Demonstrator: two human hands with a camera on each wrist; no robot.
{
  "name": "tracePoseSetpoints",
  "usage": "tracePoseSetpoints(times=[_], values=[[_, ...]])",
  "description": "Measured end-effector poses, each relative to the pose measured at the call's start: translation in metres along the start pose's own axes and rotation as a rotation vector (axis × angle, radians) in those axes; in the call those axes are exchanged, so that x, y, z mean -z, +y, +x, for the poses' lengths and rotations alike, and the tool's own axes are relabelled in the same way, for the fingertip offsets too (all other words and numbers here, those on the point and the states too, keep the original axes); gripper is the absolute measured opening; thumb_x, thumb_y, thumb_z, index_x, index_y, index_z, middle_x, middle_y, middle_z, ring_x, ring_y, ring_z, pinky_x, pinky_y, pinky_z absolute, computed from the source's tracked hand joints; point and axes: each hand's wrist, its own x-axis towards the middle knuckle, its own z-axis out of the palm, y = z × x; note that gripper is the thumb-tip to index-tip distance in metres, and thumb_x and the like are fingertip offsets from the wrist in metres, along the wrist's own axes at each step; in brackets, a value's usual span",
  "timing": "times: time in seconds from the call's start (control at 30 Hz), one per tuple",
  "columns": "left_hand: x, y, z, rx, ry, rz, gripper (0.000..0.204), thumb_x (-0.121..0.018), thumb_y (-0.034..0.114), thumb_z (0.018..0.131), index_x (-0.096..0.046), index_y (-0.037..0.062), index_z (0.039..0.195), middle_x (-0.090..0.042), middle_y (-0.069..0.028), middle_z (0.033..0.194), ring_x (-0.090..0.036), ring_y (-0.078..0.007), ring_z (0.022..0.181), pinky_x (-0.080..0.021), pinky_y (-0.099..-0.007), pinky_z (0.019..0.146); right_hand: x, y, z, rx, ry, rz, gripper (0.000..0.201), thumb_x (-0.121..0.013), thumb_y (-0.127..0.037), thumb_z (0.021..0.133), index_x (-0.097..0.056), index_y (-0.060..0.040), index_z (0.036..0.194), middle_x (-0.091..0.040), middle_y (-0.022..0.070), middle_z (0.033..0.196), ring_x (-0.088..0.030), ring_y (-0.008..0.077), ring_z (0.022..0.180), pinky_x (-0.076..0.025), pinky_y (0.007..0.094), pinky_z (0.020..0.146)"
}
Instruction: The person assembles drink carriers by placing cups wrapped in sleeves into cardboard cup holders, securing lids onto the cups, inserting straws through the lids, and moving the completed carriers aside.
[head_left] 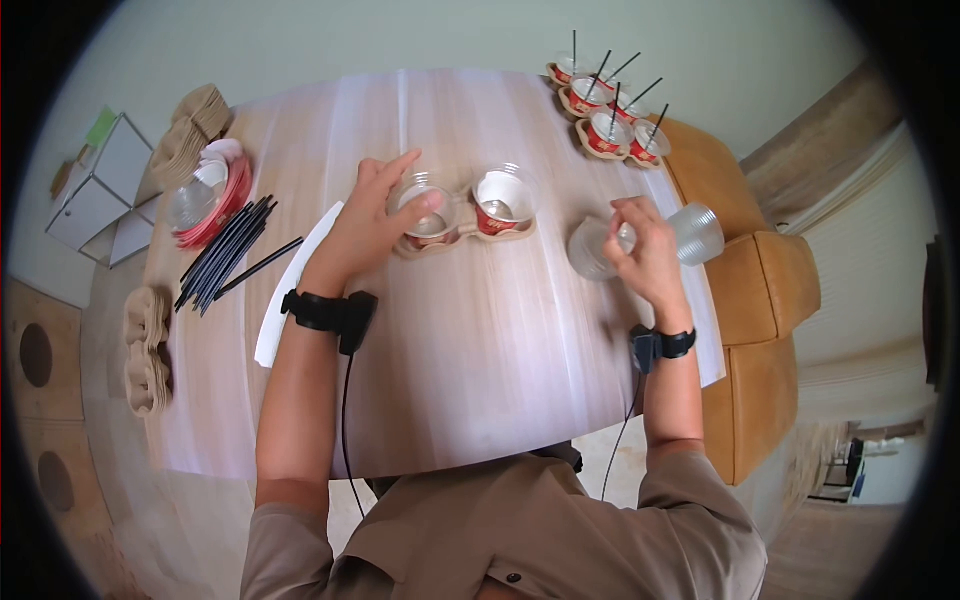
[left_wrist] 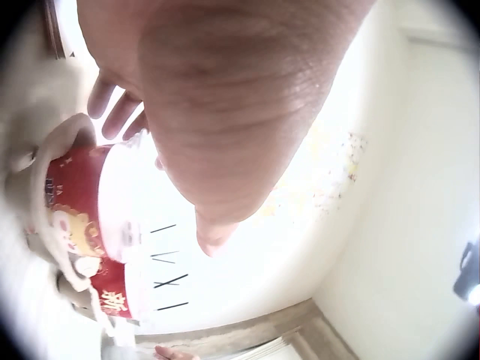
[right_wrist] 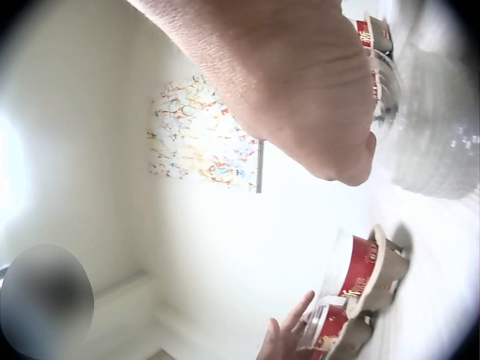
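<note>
Left grip (head_left: pixel 372 222) spread beside two strawless red cups (head_left: pixel 493 222); whether right grip (head_left: pixel 648 250) pinches clear plastic (head_left: pixel 588 254), I can't tell. Cups beyond (head_left: pixel 605 135) have straws (head_left: pixel 616 104).

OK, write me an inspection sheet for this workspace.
Surface: table, pale wood grain; white sheet beside the left forearm.
Job's things: left cup and right cup in one carrier; clear plastic by the right hand; cups with straws at the far right.
Clutter: loose black straws, spare carriers and a red stack, all at the left.
Left hand: fingers spread at the left cup; contact unclear.
Right hand: fingers bent at the clear plastic; grip unclear.
Cables: left cable and right cable hang from the wrists past the near edge.
Surroundings: sofa right, cabinet left, picture on the wall.
</note>
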Motion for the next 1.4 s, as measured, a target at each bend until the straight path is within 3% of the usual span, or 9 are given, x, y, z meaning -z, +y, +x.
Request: tracePoseSetpoints(times=[0.23,0.3,0.4,0.6,0.9,1.1,1.23,1.33,1.4], values=[[0.003,0.004,-0.001,-0.066,-0.005,-0.029,0.084,-0.087,0.044,0.098,-0.056,0.0108,0.168,-0.053,-0.0101,0.134,-0.054,-0.0255,0.137,-0.046,-0.0407,0.117,0.006,-0.008,0.049,-0.146,0.070,0.070,0.013,-0.081,-0.006,0.094,-0.075,-0.0001,0.105,-0.076,0.0093,0.102,-0.073,0.0209,0.092,-0.059,0.0347,0.085],[-0.006,0.004,-0.003,-0.088,-0.019,-0.044,0.087,-0.090,0.044,0.095,-0.057,0.0108,0.168,-0.053,-0.0109,0.136,-0.054,-0.0262,0.138,-0.047,-0.0413,0.116,-0.014,-0.004,0.064,-0.309,-0.047,0.702,0.013,-0.080,-0.005,0.102,-0.079,0.0001,0.113,-0.076,0.0017,0.094,-0.069,0.0103,0.086,-0.057,0.0289,0.080],[-0.016,-0.002,-0.003,-0.192,-0.014,0.140,0.091,-0.094,0.046,0.090,-0.058,0.0108,0.167,-0.053,-0.0126,0.141,-0.053,-0.0277,0.139,-0.055,-0.0397,0.106,-0.042,-0.001,0.079,-0.431,-0.167,0.883,0.016,-0.079,-0.004,0.105,-0.079,0.0021,0.120,-0.075,-0.0032,0.092,-0.067,0.0065,0.084,-0.056,0.0257,0.077],[-0.021,-0.004,-0.004,-0.199,-0.021,0.145,0.092,-0.096,0.044,0.088,-0.059,0.0100,0.165,-0.052,-0.0121,0.141,-0.054,-0.0305,0.138,-0.058,-0.0428,0.102,-0.074,0.006,0.081,-0.566,-0.256,0.964,0.016,-0.081,-0.022,0.108,-0.084,-0.0057,0.109,-0.074,-0.0047,0.088,-0.059,0.0032,0.074,-0.050,0.0213,0.071],[-0.013,0.013,-0.007,-0.275,0.020,0.262,0.083,-0.096,0.039,0.085,-0.067,0.0202,0.160,-0.056,-0.0180,0.149,-0.052,-0.0383,0.145,-0.049,-0.0483,0.119,-0.090,-0.006,0.079,-0.568,-0.284,0.857,0.025,-0.087,-0.028,0.104,-0.085,-0.0047,0.112,-0.070,-0.0073,0.083,-0.054,0.0027,0.071,-0.044,0.0229,0.064],[0.010,-0.007,0.003,-0.209,-0.097,-0.014,0.062,-0.077,0.031,0.104,-0.065,0.0190,0.164,-0.056,-0.0159,0.150,-0.048,-0.0339,0.150,-0.035,-0.0476,0.131,-0.096,-0.008,0.078,-0.521,-0.268,0.760,0.025,-0.087,-0.030,0.103,-0.087,-0.0052,0.105,-0.066,-0.0081,0.078,-0.049,0.0038,0.068,-0.040,0.0253,0.062],[0.010,-0.005,0.001,-0.205,-0.057,0.054,0.060,-0.076,0.029,0.104,-0.067,0.0194,0.162,-0.054,-0.0170,0.154,-0.046,-0.0341,0.152,-0.035,-0.0450,0.131,-0.093,-0.012,0.079,-0.521,-0.272,0.746,0.026,-0.087,-0.031,0.103,-0.086,-0.0047,0.104,-0.066,-0.0079,0.078,-0.049,0.0037,0.068,-0.040,0.0258,0.062],[0.001,0.004,-0.003,-0.222,-0.083,0.190,0.053,-0.067,0.029,0.108,-0.069,0.0195,0.161,-0.052,-0.0160,0.161,-0.043,-0.0352,0.153,-0.036,-0.0442,0.130,-0.096,-0.013,0.078,-0.529,-0.266,0.745,0.026,-0.087,-0.031,0.103,-0.086,-0.0049,0.103,-0.064,-0.0082,0.076,-0.049,0.0039,0.067,-0.039,0.0258,0.061],[-0.003,0.003,-0.001,-0.149,-0.129,0.021,0.052,-0.053,0.030,0.112,-0.071,0.0208,0.160,-0.049,-0.0143,0.165,-0.041,-0.0355,0.155,-0.037,-0.0451,0.130,-0.098,-0.007,0.078,-0.538,-0.271,0.759,0.026,-0.087,-0.031,0.104,-0.085,-0.0052,0.101,-0.061,-0.0086,0.074,-0.048,0.0042,0.065,-0.039,0.0255,0.061]])
